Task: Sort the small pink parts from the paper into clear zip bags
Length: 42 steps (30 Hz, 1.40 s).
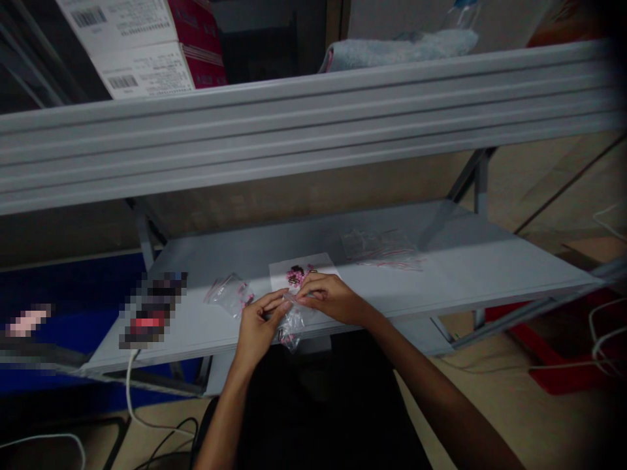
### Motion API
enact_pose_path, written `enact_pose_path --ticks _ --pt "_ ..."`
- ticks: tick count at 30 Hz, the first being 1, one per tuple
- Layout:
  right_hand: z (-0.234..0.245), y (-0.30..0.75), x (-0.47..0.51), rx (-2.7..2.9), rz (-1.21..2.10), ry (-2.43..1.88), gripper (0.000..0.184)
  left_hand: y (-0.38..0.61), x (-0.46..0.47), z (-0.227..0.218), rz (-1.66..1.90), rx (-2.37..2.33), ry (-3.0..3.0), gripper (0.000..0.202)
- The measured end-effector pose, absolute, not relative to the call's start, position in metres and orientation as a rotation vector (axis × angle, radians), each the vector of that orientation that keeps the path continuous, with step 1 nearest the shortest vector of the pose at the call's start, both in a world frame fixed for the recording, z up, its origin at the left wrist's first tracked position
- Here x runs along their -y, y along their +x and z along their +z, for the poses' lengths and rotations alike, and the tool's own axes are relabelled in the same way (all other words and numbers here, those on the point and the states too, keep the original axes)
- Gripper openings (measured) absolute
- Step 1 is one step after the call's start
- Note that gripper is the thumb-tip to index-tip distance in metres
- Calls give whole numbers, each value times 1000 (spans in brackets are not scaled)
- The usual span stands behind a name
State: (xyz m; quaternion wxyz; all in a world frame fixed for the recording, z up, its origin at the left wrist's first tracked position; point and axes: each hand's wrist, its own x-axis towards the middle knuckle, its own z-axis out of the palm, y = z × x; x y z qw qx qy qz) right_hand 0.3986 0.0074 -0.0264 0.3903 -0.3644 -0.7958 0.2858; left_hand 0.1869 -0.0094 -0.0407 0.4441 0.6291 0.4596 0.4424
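A small clear plastic bag [292,324] with some pink and dark bits in it hangs at the table's front edge. My left hand [259,321] pinches the bag's top from the left. From the right, my right hand [327,297] has its fingers closed on the same top edge. Just beyond the hands, a pile of small pink and dark pieces [296,276] lies on a white sheet [280,269]. To the left rests another clear bag [228,295] with pink pieces inside. What the small pieces are is too fine to make out.
Several flat clear bags [382,248] lie at the back right of the grey table [455,261]. A pixelated object [155,310] with a white cable is at the left. A metal shelf beam [313,117] crosses above, carrying boxes [147,52] and a towel [396,52].
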Motion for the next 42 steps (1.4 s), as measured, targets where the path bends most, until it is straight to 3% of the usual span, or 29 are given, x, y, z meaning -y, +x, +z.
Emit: enact_pose_path --ticks 7,14,21,29,37,42 --pt "-47 418 -31 1974 210 -1238 20 186 9 -44 1106 -1138 1530 35" --pt "-60 420 -37 2137 160 -1379 16 186 9 -46 1099 -1131 1523 35" --pt "-49 418 -32 1987 365 -1205 10 186 9 -44 1096 -1136 1530 36" --pt "-28 397 -5 1983 747 -811 19 187 9 -41 1097 -1121 1509 36" --pt "-28 395 -2 1966 908 -918 19 188 8 -38 1141 -1165 1482 37" --pt "-26 395 1 1847 1052 -968 14 183 7 -38 1172 -1173 1501 24"
